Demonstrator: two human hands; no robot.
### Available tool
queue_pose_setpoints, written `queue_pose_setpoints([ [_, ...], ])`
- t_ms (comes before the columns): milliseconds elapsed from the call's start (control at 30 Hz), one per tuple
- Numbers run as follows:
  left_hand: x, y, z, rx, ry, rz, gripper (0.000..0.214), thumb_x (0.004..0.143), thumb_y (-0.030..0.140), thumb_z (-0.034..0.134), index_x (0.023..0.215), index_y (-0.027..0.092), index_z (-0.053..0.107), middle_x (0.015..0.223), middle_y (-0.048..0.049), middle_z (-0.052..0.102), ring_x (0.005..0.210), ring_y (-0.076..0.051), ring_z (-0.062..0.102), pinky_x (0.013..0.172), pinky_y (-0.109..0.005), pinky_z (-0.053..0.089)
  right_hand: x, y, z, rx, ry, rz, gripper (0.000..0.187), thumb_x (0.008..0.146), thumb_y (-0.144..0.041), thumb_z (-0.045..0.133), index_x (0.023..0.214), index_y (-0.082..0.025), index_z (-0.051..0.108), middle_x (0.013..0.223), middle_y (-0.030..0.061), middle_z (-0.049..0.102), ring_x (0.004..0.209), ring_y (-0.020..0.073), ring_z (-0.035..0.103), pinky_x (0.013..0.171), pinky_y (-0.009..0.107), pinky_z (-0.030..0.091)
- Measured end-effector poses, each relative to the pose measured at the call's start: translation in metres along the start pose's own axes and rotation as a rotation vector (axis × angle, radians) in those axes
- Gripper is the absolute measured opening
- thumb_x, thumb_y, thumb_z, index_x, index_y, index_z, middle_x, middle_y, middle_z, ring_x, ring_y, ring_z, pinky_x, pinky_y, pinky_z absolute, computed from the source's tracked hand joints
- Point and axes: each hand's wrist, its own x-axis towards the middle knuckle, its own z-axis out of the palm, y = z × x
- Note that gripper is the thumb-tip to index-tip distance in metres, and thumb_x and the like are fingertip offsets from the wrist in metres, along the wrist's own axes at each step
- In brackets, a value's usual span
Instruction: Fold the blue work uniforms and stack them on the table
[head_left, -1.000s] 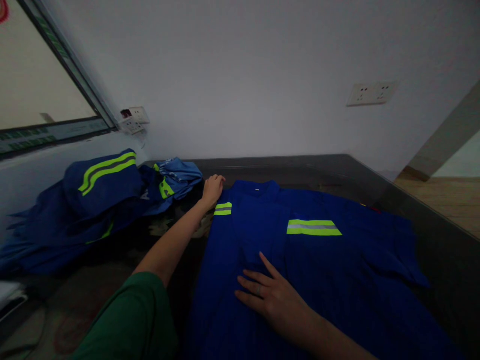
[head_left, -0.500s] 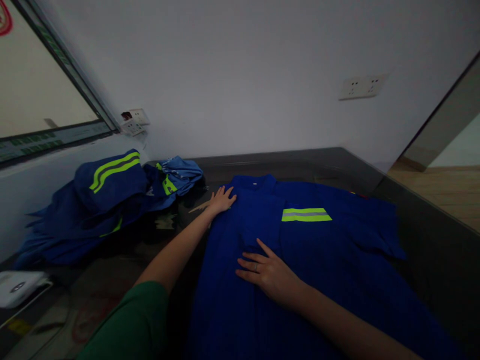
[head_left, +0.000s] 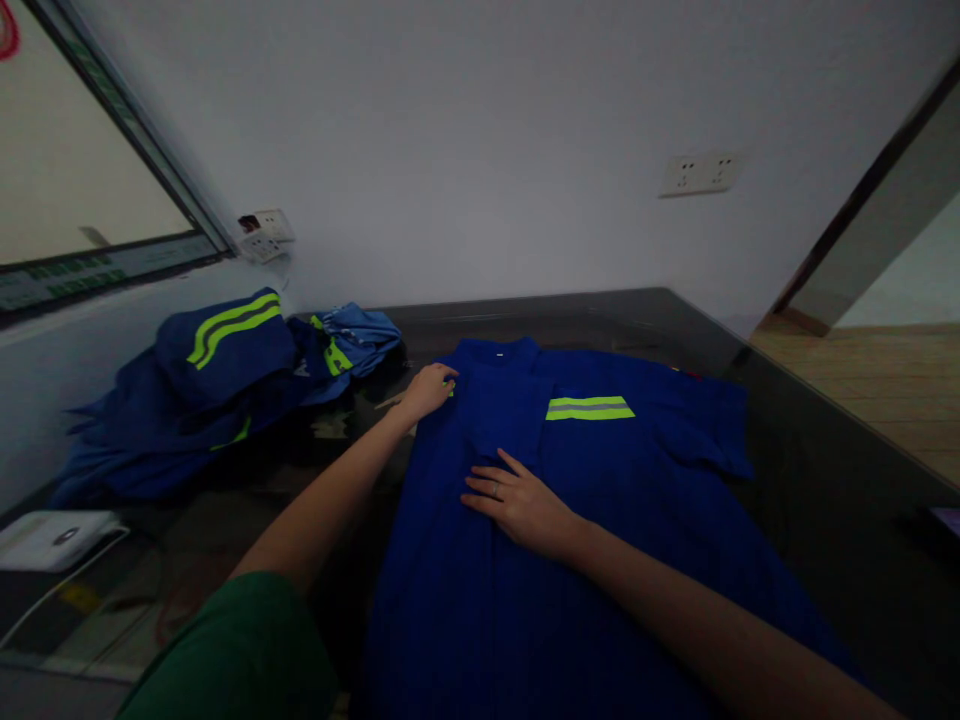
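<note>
A blue short-sleeved work shirt [head_left: 600, 470] lies spread on the dark table, its collar toward the wall. A yellow-green and grey reflective strip [head_left: 591, 408] crosses its chest, and one side is folded over toward the middle. At the folded edge just below the collar, my left hand [head_left: 430, 390] has its fingers curled in and closed on the cloth. My right hand [head_left: 525, 502] rests open on the middle of the shirt, fingers spread, a ring on one of them.
Crumpled blue garments with reflective strips [head_left: 217, 370] are heaped at the left by the window. Nearer lies a white device [head_left: 64, 540] with a cable. The dark table [head_left: 630, 315] meets a wall with sockets [head_left: 701, 173]. A dark object [head_left: 941, 525] is at the right edge.
My left hand's fingers, earlier spread flat by the collar, are now curled at the shirt's folded edge. My right hand stays on the shirt. The view has shifted slightly.
</note>
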Motion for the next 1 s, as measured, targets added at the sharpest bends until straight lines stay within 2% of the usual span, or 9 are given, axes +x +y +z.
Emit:
queue_pose_setpoints([
  [67, -0.028, 0.014, -0.007, -0.053, -0.067, 0.068, 0.022, 0.082, 0.013, 0.056, 0.101, 0.017, 0.067, 0.108, -0.0077, 0.068, 0.104, -0.021, 0.061, 0.098, -0.036, 0.043, -0.002, 0.0, -0.003, -0.025, 0.066, 0.016, 0.038, 0.093, -0.012, 0.042, 0.126, -0.021, 0.058, 0.128, 0.0087, 0.06, 0.129, 0.0227, 0.045, 0.112, 0.053, 0.028],
  [133, -0.057, 0.029, -0.012, -0.142, -0.092, 0.104, 0.026, 0.081, 0.011, 0.055, 0.103, 0.019, 0.067, 0.107, -0.0052, 0.068, 0.102, -0.019, 0.061, 0.095, -0.034, 0.047, -0.003, 0.001, -0.006, -0.049, 0.133, 0.071, 0.042, 0.089, -0.007, 0.043, 0.127, -0.02, 0.058, 0.126, 0.0109, 0.06, 0.128, 0.023, 0.045, 0.108, 0.048, 0.035],
  [233, -0.092, 0.049, -0.015, -0.288, -0.1, 0.072, 0.033, 0.079, 0.008, 0.054, 0.109, 0.019, 0.063, 0.109, -0.0061, 0.066, 0.097, -0.018, 0.062, 0.085, -0.032, 0.052, 0.001, 0.006, -0.012, -0.079, 0.194, 0.214, 0.048, 0.085, -0.003, 0.044, 0.13, -0.019, 0.054, 0.125, 0.0131, 0.057, 0.122, 0.0239, 0.046, 0.099, 0.043, 0.043],
  [300, -0.104, 0.058, -0.011, -0.362, -0.093, 0.024, 0.035, 0.08, 0.007, 0.053, 0.112, 0.018, 0.061, 0.109, -0.008, 0.066, 0.095, -0.018, 0.063, 0.081, -0.032, 0.054, 0.011, 0.008, -0.015, -0.111, 0.174, 0.302, 0.05, 0.085, -0.003, 0.044, 0.133, -0.018, 0.051, 0.126, 0.0138, 0.056, 0.117, 0.0246, 0.048, 0.095, 0.042, 0.045],
  [433, -0.11, 0.066, 0.006, -0.437, -0.007, -0.023, 0.033, 0.082, 0.005, 0.048, 0.111, 0.016, 0.058, 0.105, -0.0089, 0.066, 0.094, -0.018, 0.065, 0.085, -0.035, 0.053, 0.037, 0.009, -0.019, -0.192, -0.003, 0.39, 0.039, 0.091, -0.009, 0.039, 0.125, -0.017, 0.056, 0.116, 0.0121, 0.063, 0.104, 0.0239, 0.056, 0.089, 0.037, 0.046],
  [533, -0.113, 0.066, 0.014, -0.433, 0.024, 0.047, 0.033, 0.081, 0.004, 0.047, 0.108, 0.019, 0.059, 0.102, -0.0057, 0.067, 0.097, -0.018, 0.064, 0.089, -0.035, 0.052, 0.049, 0.01, -0.019, -0.212, -0.081, 0.471, 0.031, 0.093, -0.014, 0.04, 0.115, -0.018, 0.061, 0.104, 0.0104, 0.067, 0.097, 0.022, 0.059, 0.081, 0.031, 0.046],
  [667, -0.117, 0.063, 0.012, -0.417, 0.014, 0.197, 0.032, 0.082, 0.007, 0.047, 0.107, 0.02, 0.062, 0.106, -0.0055, 0.067, 0.102, -0.018, 0.063, 0.093, -0.035, 0.05, 0.047, 0.014, -0.017, -0.198, -0.045, 0.555, 0.023, 0.093, -0.021, 0.045, 0.109, -0.018, 0.061, 0.102, 0.0087, 0.068, 0.097, 0.0208, 0.061, 0.076, 0.028, 0.045],
  [767, -0.119, 0.064, 0.009, -0.42, -0.017, 0.283, 0.033, 0.083, 0.007, 0.045, 0.108, 0.018, 0.063, 0.11, -0.0061, 0.067, 0.105, -0.018, 0.061, 0.097, -0.035, 0.047, 0.043, 0.018, -0.014, -0.192, -0.012, 0.561, 0.019, 0.093, -0.023, 0.046, 0.102, -0.019, 0.062, 0.099, 0.0072, 0.068, 0.096, 0.0204, 0.06, 0.075, 0.027, 0.044],
  [1000, -0.118, 0.064, 0.006, -0.402, -0.064, 0.349, 0.022, 0.09, 0.023, 0.051, 0.109, 0.018, 0.061, 0.111, -0.0075, 0.067, 0.106, -0.02, 0.059, 0.096, -0.036, 0.044, 0.032, 0.02, -0.014, -0.15, 0.02, 0.529, 0.019, 0.093, -0.026, 0.049, 0.093, -0.017, 0.066, 0.094, 0.0061, 0.067, 0.093, 0.0202, 0.057, 0.076, 0.028, 0.045],
])
